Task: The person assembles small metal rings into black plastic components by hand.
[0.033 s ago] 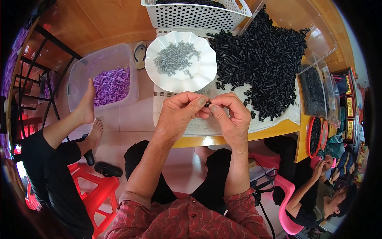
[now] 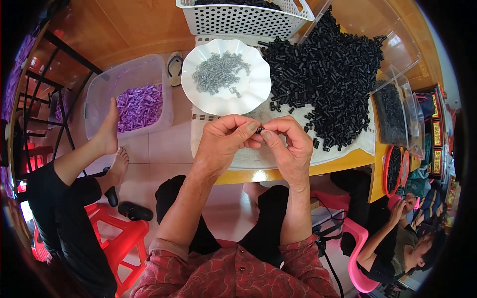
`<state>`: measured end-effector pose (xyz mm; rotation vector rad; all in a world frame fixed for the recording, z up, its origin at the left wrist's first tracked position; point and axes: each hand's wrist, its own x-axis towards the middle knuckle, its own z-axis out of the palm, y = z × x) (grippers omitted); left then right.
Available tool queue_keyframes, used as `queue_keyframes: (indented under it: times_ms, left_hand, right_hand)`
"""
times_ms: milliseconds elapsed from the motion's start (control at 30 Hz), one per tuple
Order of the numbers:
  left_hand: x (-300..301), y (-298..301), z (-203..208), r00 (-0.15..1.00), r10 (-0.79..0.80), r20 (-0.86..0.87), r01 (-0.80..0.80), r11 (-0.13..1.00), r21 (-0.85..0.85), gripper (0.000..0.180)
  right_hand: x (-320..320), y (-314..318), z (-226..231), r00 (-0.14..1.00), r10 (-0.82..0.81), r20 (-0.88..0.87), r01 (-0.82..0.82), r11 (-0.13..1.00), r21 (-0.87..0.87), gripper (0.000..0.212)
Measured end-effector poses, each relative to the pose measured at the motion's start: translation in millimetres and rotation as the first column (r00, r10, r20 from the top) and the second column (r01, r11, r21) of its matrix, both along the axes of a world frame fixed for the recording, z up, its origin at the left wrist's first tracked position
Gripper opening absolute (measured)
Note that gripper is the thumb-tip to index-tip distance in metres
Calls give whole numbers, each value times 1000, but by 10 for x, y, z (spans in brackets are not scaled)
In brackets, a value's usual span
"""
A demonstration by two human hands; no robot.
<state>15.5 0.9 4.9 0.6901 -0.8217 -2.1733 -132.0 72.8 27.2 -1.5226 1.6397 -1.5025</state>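
Pinching with left hand [image 2: 226,140] and right hand [image 2: 289,148], thumbs against fingers, on a small dark piece [image 2: 260,129] caught between the two; too small and covered to tell its shape. Held over pale cloth [image 2: 204,133], near front edge of yellow worktop [image 2: 298,172]. Just beyond: white wavy-rimmed plate [image 2: 251,102], with small clear-grey pieces [image 2: 214,75] loose in it. Right of plate: broad heap of black pieces [image 2: 328,74]. Behind: white perforated basket [image 2: 243,21]. Down at left, on tiled floor [image 2: 139,154]: translucent bin [image 2: 166,107] with purple pieces [image 2: 141,107] inside.
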Motion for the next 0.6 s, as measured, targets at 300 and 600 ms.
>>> queue_keyframes:
  times_ms: [300,600]
  left_hand:
    - [-10,3,10,997,-48,68,51,997,-54,16]
    - [-58,50,11,999,-28,34,33,987,-159,37]
  right_hand:
    - [12,-3,-26,997,-31,75,31,1000,-3,8]
    - [73,9,-3,995,-98,30,98,995,16,8]
